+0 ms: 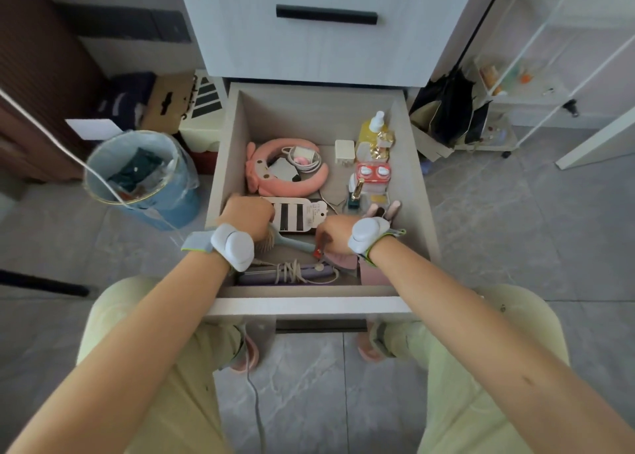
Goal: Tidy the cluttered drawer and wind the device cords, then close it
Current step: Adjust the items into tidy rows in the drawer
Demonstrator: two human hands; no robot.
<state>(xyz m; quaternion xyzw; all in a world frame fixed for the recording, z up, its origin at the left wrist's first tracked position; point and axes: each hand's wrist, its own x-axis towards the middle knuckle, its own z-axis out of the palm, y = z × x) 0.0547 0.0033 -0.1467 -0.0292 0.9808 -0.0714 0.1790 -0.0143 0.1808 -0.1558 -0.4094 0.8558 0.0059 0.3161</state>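
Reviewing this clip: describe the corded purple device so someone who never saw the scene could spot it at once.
Start at the open drawer and its front wall, nearest the person. The purple device lies flat along that wall, with the teal-handled hairbrush behind it and a pink box to its right. Only it has a pale cord wound round it.

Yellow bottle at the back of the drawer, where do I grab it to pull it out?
Probably by its white top, coming down from above. The yellow bottle seems to stand in the back right corner, with the drawer wall beside it and gold things in front, so its top is the freest part to pinch.
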